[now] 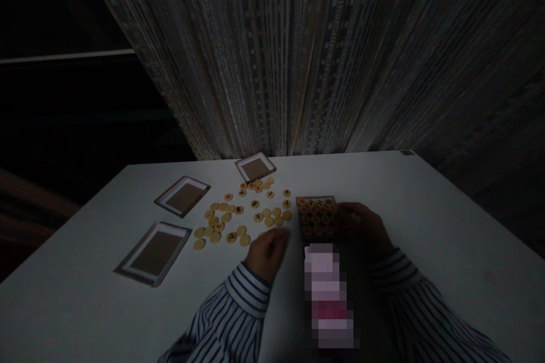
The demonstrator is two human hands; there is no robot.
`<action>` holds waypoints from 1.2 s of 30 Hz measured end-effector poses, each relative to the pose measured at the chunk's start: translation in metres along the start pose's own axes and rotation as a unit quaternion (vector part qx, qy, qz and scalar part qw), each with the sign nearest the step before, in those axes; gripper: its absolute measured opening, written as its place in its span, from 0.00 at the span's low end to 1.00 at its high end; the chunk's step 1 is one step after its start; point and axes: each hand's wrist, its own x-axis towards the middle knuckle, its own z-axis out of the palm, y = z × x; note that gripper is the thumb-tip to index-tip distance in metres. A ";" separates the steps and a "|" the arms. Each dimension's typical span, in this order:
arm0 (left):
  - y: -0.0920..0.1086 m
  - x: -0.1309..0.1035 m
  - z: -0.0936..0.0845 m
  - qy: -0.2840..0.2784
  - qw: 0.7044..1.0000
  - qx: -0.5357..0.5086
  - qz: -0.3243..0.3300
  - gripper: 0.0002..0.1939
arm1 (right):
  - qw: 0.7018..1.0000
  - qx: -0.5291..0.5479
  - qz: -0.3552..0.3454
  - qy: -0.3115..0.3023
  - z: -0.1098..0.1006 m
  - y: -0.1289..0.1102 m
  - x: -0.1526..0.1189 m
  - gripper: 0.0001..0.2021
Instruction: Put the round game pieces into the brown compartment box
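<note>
The left hand (269, 250) curls inward, the right hand (367, 228) pointing leftward.

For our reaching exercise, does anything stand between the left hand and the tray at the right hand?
Nothing visible does: white tabletop shows between the left hand and the tray. Loose xiangqi pieces lie beyond and left of the hand.

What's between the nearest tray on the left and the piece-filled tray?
Head view: loose round pieces scattered on the white table, then the left hand beside the piece-filled tray.
</note>
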 end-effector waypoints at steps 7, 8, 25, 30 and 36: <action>0.001 0.001 -0.001 -0.007 0.999 0.017 0.028 0.12 | 0.983 -0.095 -0.125 -0.094 -0.001 -0.021 0.025 0.11; 0.001 0.002 -0.001 -0.008 0.999 0.020 0.031 0.11 | 0.977 -0.119 -0.132 -0.120 0.000 -0.026 0.031 0.11; 0.000 0.003 -0.003 -0.022 0.998 0.051 0.032 0.11 | 0.923 -0.231 -0.202 -0.232 0.027 -0.044 0.045 0.12; -0.001 0.001 -0.003 -0.017 0.998 0.052 0.027 0.11 | 0.922 -0.214 -0.206 -0.247 0.028 -0.043 0.046 0.11; 0.000 0.001 -0.002 -0.013 0.998 0.054 0.032 0.11 | 0.922 -0.217 -0.202 -0.250 0.026 -0.046 0.045 0.09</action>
